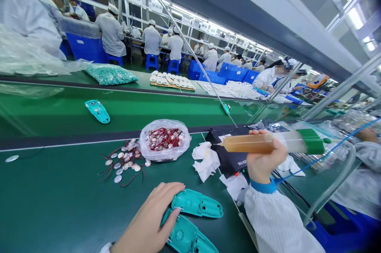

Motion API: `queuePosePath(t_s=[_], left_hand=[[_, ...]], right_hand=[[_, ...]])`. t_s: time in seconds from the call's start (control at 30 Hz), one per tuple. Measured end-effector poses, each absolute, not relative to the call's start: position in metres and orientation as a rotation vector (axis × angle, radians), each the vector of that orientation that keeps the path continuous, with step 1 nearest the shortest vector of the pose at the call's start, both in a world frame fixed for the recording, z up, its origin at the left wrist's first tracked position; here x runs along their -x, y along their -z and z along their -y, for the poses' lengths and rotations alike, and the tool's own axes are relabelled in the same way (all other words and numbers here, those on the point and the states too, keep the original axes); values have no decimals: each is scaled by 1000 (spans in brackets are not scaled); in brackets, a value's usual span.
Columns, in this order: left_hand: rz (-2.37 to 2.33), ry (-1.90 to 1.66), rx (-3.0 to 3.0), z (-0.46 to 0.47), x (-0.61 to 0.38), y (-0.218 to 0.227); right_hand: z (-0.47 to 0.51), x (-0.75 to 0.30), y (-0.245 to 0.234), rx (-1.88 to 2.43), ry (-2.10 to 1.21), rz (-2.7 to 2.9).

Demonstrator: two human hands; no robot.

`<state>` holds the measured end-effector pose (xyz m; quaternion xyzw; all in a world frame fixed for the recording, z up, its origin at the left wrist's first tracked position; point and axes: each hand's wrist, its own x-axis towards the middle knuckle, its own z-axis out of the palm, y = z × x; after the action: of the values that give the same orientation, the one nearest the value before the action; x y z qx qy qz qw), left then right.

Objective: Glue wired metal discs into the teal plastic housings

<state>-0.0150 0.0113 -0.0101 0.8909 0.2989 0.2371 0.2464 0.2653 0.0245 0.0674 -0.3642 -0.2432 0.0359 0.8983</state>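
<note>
Teal housings (196,203) touch the flat, spread left hand (151,219); the right hand (263,163) clenches an amber syringe (253,144).

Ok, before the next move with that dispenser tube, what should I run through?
1. Grip on tube: ok. The right hand is closed around the dispenser tube, which is held about level above the table.
2. Shells steadied: ok. The left hand lies on the near ends of the teal shells.
3. Fill: ok. Amber fluid shows in the tube's tip half.
4. Tip condition: cannot tell, too small.
5. Hose: ok. The blue hose runs free from the green cap to the right.
6. Stray parts: ok. The loose discs lie apart from the shells, beside the bag.
</note>
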Motion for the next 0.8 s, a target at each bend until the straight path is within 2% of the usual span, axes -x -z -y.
queuePosePath(t_s=[0.2, 0.43, 0.63, 0.8], left_hand=[[-828, -616, -2448, -12, 15, 9], [-827, -556, -2432, -11, 14, 4], [-827, -556, -2411, -11, 13, 4], [-811, -581, -2364, -8, 13, 3]], right_hand=[[-41, -290, -79, 861, -350, 402], [-70, -312, -59, 1143, -639, 381], [-73, -328, -53, 1456, -682, 500], [-69, -347, -57, 1638, -556, 662]])
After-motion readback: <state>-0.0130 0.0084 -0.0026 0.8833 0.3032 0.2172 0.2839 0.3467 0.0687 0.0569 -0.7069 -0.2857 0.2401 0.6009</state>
